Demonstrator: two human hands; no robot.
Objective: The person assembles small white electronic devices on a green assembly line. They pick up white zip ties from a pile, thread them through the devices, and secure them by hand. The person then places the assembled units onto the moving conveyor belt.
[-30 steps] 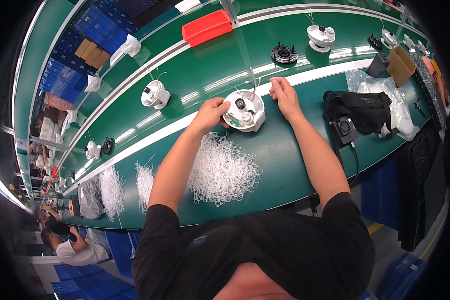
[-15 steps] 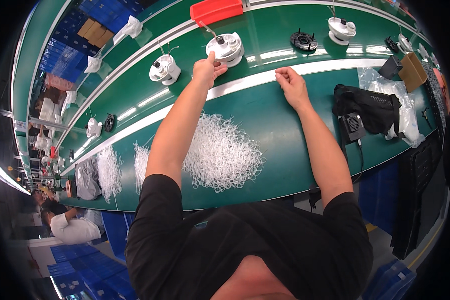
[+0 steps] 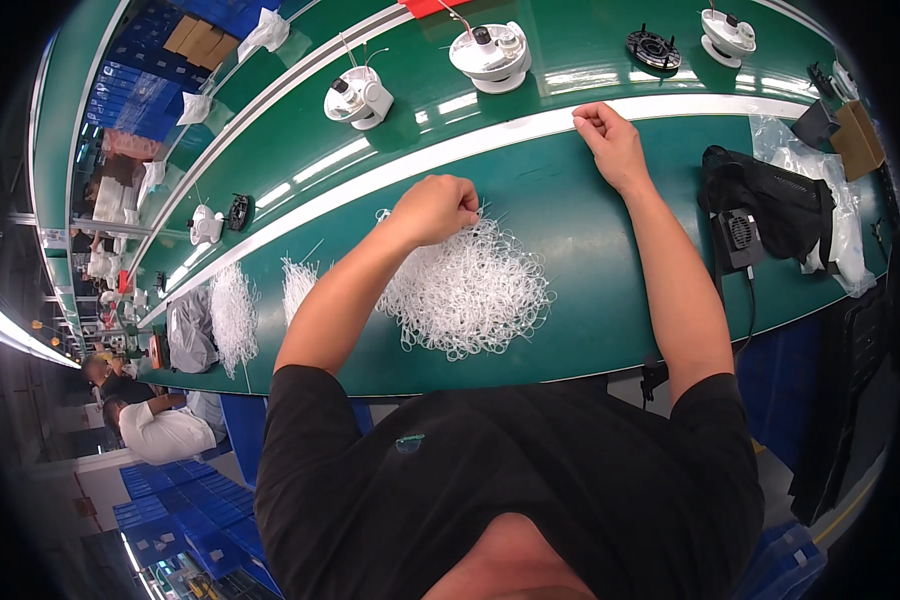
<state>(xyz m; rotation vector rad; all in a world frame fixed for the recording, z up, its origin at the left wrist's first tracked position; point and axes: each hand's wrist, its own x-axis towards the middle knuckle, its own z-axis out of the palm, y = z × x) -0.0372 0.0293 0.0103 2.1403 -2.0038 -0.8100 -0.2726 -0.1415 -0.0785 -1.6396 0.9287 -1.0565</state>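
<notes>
My left hand (image 3: 438,208) is at the far edge of a large heap of thin white looped cable ties (image 3: 470,290). Its fingers are curled together among the ties; whatever they pinch is hidden. Over the white rail (image 3: 530,128) my right hand (image 3: 610,148) hovers with thumb and fingertips pressed together, and anything between them is too small to make out. Beyond the rail stand white round housings with black parts and loose wires: one (image 3: 492,66) straight ahead, a smaller one (image 3: 360,100) to its left, another (image 3: 727,42) at the far right.
A black round base part (image 3: 654,50) sits on the green line beyond the rail. At right lie a black mesh bag (image 3: 770,200), a small black fan device (image 3: 738,235) with a cable, and clear plastic. More ties (image 3: 232,320) and a grey bag (image 3: 190,335) are at left.
My left hand has drawn back from the middle white housing to the tie heap, and its fingers have curled in. My right hand keeps its pinch near the rail. The whole view has shifted.
</notes>
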